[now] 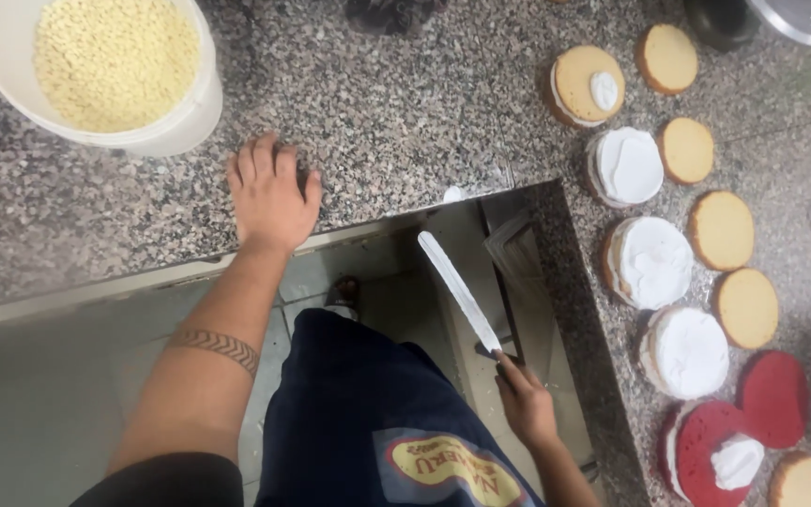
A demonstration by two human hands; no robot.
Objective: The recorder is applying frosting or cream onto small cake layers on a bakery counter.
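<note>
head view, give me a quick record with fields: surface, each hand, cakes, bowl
surface: speckled grey granite counter
left hand: flat on the counter, palm down, holding nothing
right hand: fingers closed on a long white-smeared metal spatula, blade over the gap below the counter
cakes: row of round white-creamed cake layers, plain sponge discs beside them
bowl: white tub of pale yellow chips, upper left
</note>
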